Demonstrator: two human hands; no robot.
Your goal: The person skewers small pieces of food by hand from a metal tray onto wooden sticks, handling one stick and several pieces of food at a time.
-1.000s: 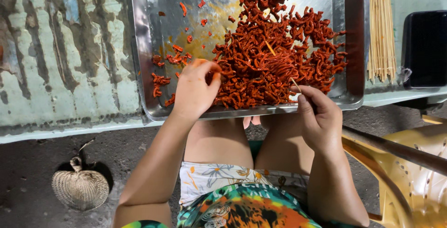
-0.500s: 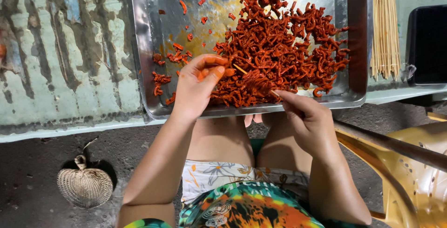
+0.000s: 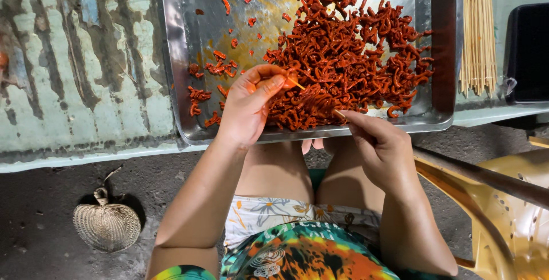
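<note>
A metal tray (image 3: pixel 183 86) on the worn table holds a heap of red marinated meat strips (image 3: pixel 349 46). My left hand (image 3: pixel 249 108) is at the heap's near left edge, its thumb and fingers pinched on a red strip, with a thin wooden skewer (image 3: pixel 296 83) poking out past the fingertips. At the tray's front rim my right hand (image 3: pixel 380 146) grips the skewer's other end; the skewer's middle is lost among the meat. Both forearms rise from my lap, below the tray.
A bundle of bare wooden skewers (image 3: pixel 477 28) lies right of the tray, beside a black container (image 3: pixel 529 51). Loose meat bits (image 3: pixel 220 66) dot the tray's left side. A woven hand fan (image 3: pixel 107 226) lies on the ground; a yellow plastic chair (image 3: pixel 503 223) stands at right.
My left hand has lifted off the heap and pinched a strip. My right hand has shifted left along the tray's front rim toward it.
</note>
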